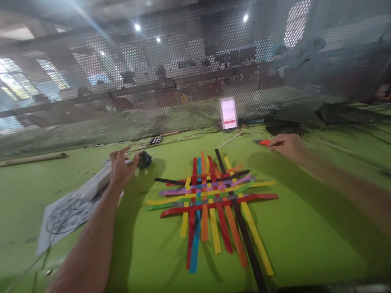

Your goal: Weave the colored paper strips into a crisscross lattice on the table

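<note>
Woven strips of coloured paper lie in the middle of the green table, crossing over and under each other with loose ends on all sides. One long dark strip runs past the front edge. Beyond the weave on the right, my right hand is closed around a small orange-handled tool whose grey tip points left. My left hand reaches to the far left of the weave, fingers apart. Beside its fingertips sits a dark round lump; whether they touch it cannot be made out.
A white printed sheet and a cable lie under and beside my left forearm. Along the back stands a perforated screen, with a bamboo stick before it. A thin pale stick and dark leafy strips lie toward the right.
</note>
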`<state>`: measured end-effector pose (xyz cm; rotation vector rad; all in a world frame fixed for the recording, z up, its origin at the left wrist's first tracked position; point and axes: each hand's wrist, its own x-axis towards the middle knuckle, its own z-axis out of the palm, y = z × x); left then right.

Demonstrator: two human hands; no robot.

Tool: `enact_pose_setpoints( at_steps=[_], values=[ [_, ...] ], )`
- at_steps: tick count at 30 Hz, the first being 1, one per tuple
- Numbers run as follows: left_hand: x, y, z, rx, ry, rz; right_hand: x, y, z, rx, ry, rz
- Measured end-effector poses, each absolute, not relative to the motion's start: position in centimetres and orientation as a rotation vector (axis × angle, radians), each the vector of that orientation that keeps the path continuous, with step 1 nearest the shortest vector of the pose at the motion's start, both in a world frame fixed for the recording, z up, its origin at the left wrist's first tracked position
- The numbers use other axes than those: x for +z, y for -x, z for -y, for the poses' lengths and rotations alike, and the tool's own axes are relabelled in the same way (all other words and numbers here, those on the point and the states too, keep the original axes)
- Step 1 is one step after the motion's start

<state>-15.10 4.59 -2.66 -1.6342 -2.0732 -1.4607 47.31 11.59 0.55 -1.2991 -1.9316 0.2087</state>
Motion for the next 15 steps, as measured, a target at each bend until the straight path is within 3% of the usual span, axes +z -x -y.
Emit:
enact_pose_setpoints(
  at_steps=[15],
  values=[
    [-2.0,14.2,-3.7,-1.456,1.630,2.074,1.5,-49.6,-12.1,0.124,1.373,1.879]
  ],
)
